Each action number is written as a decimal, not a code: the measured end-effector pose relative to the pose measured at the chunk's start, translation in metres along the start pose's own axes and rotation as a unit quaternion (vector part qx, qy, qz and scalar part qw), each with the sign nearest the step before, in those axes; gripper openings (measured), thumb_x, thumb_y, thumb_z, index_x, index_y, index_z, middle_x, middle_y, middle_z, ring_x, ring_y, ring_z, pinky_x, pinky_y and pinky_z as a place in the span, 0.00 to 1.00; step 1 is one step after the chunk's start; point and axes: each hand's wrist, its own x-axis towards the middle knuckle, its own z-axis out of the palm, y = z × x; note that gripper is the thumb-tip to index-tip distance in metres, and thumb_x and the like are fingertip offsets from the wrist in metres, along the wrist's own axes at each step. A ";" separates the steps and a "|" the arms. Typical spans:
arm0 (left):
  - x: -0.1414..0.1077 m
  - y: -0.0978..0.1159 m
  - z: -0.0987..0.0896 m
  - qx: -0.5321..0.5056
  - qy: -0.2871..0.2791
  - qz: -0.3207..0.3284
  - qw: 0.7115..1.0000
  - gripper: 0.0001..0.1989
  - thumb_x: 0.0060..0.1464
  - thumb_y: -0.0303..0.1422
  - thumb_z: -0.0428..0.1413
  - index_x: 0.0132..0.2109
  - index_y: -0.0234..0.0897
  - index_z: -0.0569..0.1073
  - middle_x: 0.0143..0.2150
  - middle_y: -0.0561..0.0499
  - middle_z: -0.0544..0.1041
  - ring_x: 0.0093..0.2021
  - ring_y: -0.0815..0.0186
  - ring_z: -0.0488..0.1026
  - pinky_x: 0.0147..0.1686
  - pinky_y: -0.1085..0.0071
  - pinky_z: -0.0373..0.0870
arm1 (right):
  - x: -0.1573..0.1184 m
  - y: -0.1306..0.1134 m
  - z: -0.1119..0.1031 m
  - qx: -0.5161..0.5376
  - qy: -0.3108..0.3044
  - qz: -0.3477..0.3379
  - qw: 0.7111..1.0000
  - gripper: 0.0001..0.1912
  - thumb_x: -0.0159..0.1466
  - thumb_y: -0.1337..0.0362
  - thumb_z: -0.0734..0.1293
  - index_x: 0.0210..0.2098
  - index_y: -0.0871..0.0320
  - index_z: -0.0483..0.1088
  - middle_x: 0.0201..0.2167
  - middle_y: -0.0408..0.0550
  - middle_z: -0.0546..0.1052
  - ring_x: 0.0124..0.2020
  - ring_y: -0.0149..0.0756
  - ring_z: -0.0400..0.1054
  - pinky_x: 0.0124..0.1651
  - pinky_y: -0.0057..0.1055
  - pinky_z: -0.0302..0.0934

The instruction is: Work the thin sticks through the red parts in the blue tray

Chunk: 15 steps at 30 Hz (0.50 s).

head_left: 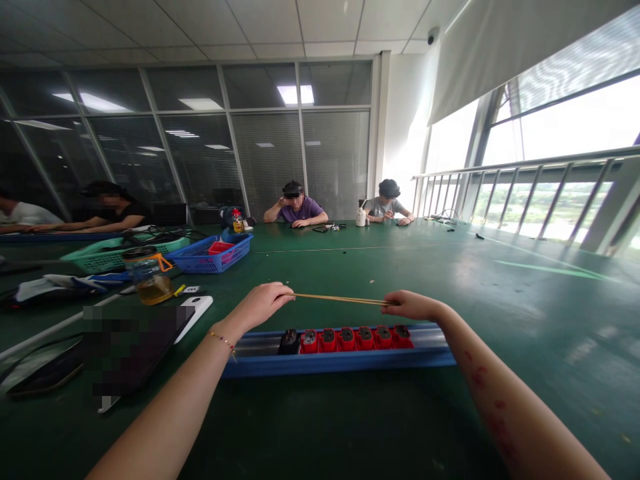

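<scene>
Two hands on one rubber band (340,299), pulled out long and thin above the green table (450,280)! The left hand (260,304) pinches its left end, fingers curled together; the right hand (411,305) grips the right end, fingers closed around it. Just nearer lies a blue tray (340,361) holding a row of red pieces (357,337). Far left, a blue basket (213,257) and a jar (149,275).

Glossy green table (500,300), thin stretched rubber band (340,299), shiny red plastic parts (357,338), smooth blue rail (340,362)
</scene>
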 end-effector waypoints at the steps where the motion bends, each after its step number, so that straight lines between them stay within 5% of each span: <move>1: -0.001 0.003 -0.004 -0.006 -0.006 0.003 1.000 0.16 0.56 0.41 0.42 0.40 0.43 0.73 0.36 0.53 0.73 0.36 0.67 0.68 0.34 0.74 0.60 | -0.005 -0.005 -0.005 0.040 -0.006 -0.013 0.999 0.19 0.56 0.49 0.59 0.32 0.60 0.68 0.24 0.42 0.67 0.25 0.30 0.59 0.27 0.26 0.53; 6: -0.009 0.025 -0.023 -0.038 -0.024 0.000 0.999 0.18 0.54 0.42 0.43 0.45 0.43 0.72 0.38 0.51 0.73 0.37 0.66 0.69 0.35 0.74 0.62 | -0.024 -0.022 -0.024 0.175 0.015 -0.030 0.984 0.23 0.57 0.45 0.57 0.33 0.61 0.66 0.22 0.40 0.61 0.23 0.27 0.53 0.27 0.26 0.51; 11: -0.014 0.036 -0.034 -0.082 -0.031 -0.027 0.996 0.23 0.53 0.47 0.41 0.45 0.40 0.72 0.40 0.49 0.73 0.40 0.63 0.69 0.38 0.73 0.63 | -0.028 -0.028 -0.031 0.169 0.072 -0.005 0.983 0.23 0.56 0.44 0.58 0.31 0.60 0.67 0.22 0.41 0.62 0.24 0.28 0.55 0.28 0.26 0.52; 15: -0.018 0.037 -0.039 -0.119 -0.085 -0.055 0.988 0.23 0.51 0.49 0.42 0.40 0.40 0.74 0.40 0.50 0.74 0.39 0.63 0.68 0.37 0.73 0.62 | -0.035 -0.034 -0.036 0.140 0.013 -0.013 0.990 0.23 0.56 0.45 0.59 0.32 0.61 0.69 0.21 0.41 0.64 0.23 0.27 0.55 0.26 0.26 0.52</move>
